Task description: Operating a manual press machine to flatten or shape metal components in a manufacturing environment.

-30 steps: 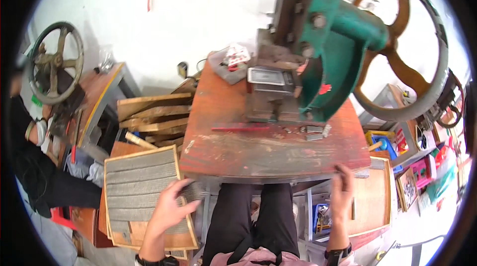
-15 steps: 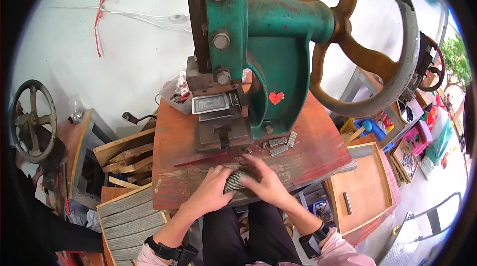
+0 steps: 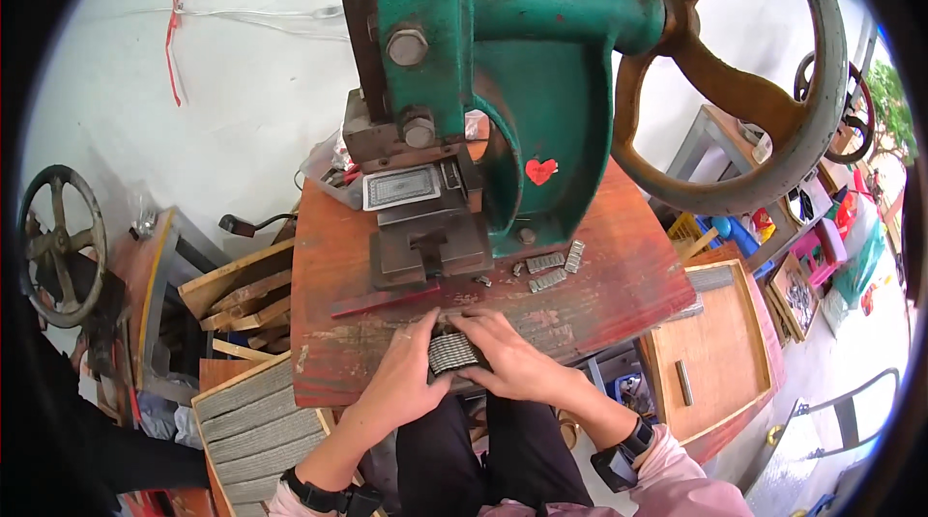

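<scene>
While the left hand (image 3: 401,369) and right hand (image 3: 510,359) grip one ribbed grey block (image 3: 451,354) between them near the front edge of the wooden table (image 3: 619,309), three short ribbed metal pieces (image 3: 548,280) and one red bar (image 3: 387,301) lie near one green handwheel press (image 3: 546,82).

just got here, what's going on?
A person's left hand and right hand hold a grey ridged block between them, at the near edge of a worn red-brown table. Beyond stands a green press with a patterned card-like piece in it. Small metal pieces lie by its base.
</scene>
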A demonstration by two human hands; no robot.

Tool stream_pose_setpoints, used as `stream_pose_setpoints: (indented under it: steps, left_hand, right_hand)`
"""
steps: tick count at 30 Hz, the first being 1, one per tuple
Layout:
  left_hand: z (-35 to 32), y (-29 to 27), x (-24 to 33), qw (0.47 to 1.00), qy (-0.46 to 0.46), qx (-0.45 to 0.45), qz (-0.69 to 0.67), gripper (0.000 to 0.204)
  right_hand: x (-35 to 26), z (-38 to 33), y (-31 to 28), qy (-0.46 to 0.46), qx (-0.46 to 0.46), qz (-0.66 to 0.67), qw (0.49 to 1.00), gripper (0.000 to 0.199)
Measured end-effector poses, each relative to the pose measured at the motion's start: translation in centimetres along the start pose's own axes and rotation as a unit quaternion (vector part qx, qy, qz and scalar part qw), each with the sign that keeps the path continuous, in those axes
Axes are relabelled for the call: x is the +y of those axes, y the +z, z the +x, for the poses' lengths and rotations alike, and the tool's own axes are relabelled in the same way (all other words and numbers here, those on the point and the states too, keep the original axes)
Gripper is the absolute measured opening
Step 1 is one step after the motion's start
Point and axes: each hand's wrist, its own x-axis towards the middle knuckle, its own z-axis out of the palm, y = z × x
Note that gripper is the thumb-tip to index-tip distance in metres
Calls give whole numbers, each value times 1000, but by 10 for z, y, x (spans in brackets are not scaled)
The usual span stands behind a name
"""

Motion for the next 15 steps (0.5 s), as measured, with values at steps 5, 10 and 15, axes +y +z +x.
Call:
stream_pose_setpoints:
  steps: [5, 10, 15]
  left_hand:
    - [-11, 1, 0, 998, -53, 9, 34, 75]
    - [2, -27, 13, 991, 46, 120, 25, 76]
    - [72, -53, -10, 956, 102, 261, -83, 96]
  right_hand:
    - [5, 6, -4, -42, -20, -19, 999, 63]
    - [-26, 33, -27, -36, 30, -2, 999, 82]
    - [-24, 103, -42, -15, 163, -32, 986, 106]
